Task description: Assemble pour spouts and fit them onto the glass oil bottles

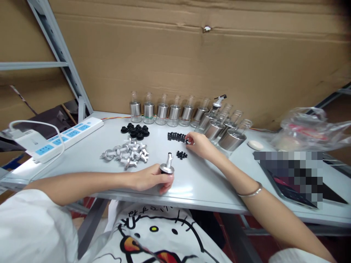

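Note:
My left hand (152,178) is closed around the base of a silver bottle pourer (168,164), held upright near the table's front edge with a black tip on top. My right hand (200,144) reaches to the right end of a row of small black parts (176,136). Its thumb and fingertips pinch a small black part there, mostly hidden by the fingers. Just in front of that row lies a little cluster of tiny black caps (181,155). Left of my hands are a pile of silver pourer spouts (131,153) and a heap of black stoppers (135,130).
Several glass bottles with steel sleeves (174,112) stand along the back; one carries a fitted pourer (218,101). A white power strip (68,137) lies at left. On the right are a white oval object (255,145), a tablet-like device (287,186) and a plastic bag (307,128).

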Motion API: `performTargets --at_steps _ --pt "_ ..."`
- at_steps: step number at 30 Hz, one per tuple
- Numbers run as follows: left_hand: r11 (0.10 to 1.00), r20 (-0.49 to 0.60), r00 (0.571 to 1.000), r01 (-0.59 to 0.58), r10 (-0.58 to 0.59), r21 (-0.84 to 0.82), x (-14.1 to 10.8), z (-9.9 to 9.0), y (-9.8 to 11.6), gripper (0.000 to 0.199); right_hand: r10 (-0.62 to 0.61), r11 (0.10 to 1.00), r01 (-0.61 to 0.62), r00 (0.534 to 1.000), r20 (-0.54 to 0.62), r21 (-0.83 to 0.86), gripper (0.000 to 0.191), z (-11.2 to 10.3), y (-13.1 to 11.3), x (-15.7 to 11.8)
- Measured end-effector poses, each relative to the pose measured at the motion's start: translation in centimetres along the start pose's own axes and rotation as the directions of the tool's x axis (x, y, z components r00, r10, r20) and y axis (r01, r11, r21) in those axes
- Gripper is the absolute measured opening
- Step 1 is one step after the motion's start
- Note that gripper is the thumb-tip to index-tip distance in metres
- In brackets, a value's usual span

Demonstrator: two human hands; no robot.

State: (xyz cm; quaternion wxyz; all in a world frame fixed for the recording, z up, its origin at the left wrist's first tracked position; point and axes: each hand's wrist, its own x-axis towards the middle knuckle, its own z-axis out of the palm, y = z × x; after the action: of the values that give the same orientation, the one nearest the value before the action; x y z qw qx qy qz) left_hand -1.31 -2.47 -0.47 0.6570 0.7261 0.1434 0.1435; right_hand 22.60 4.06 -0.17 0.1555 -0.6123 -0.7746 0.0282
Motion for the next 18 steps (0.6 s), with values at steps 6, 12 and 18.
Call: performTargets --at_steps 6,12,18 --pt "0.999 -0.009 1.0 0.026 -0.026 0.037 -0.1 0.1 0.3 0.034 -0.044 0.998 0.042 0.998 0.043 0.036 0.015 -0.4 -0.8 -0.2" --pt "1.0 -0.003 1.0 -0.006 0.006 0.03 -0.1 -0.1 -0.2 0.034 -0.018 0.999 0.016 0.999 0.048 0.044 0.024 -0.8 -1.3 -0.3" --pt "1.0 0.0 1.0 -0.012 0.012 0.008 0.0 -0.1 -0.5 0.034 0.048 0.998 -0.049 0.998 0.036 0.025 0.028 -1.1 -1.4 -0.3"
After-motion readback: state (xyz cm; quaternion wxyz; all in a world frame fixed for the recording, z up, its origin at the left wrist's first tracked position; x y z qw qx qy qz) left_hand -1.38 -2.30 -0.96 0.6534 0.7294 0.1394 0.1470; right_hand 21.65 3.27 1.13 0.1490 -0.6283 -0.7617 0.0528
